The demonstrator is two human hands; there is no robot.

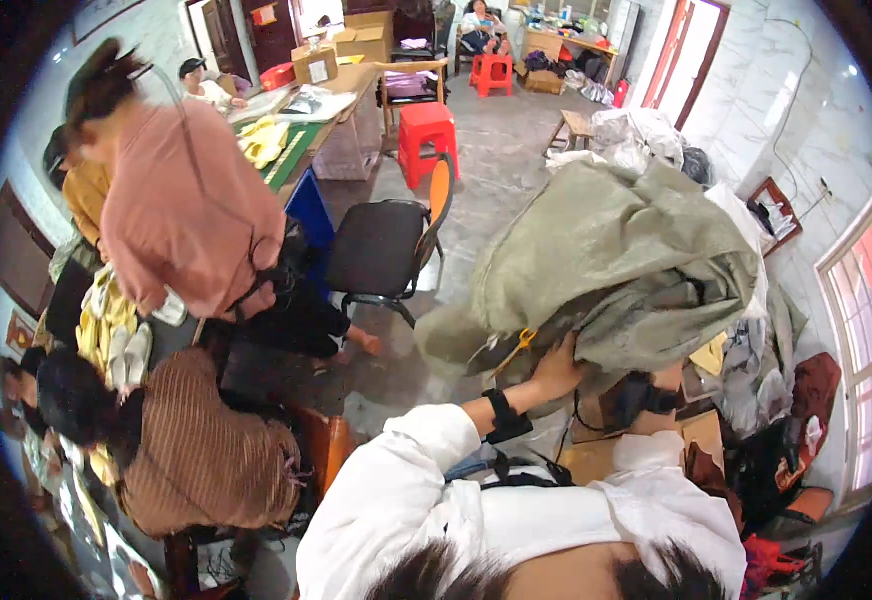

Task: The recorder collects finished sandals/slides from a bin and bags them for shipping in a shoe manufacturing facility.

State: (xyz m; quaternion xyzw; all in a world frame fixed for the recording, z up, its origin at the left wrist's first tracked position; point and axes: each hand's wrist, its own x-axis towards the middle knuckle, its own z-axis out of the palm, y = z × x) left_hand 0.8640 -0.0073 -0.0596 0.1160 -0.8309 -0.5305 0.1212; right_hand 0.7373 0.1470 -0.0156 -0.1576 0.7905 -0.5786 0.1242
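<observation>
A large grey-green woven sack bulges in front of me, its mouth folded toward my body. My left hand is closed on the lower edge of the sack, with its fingertips partly hidden by the folds. My right hand reaches beneath the sack's overhanging cloth, and its fingers are hidden. A small orange-yellow looped thing shows against the sack beside my left hand. Cardboard lies under my right forearm.
On the left, a person in a pink top leans over, with a person in a ribbed brown top nearer. A black chair and a red stool stand beyond. Plastic bags and clothing lie at right.
</observation>
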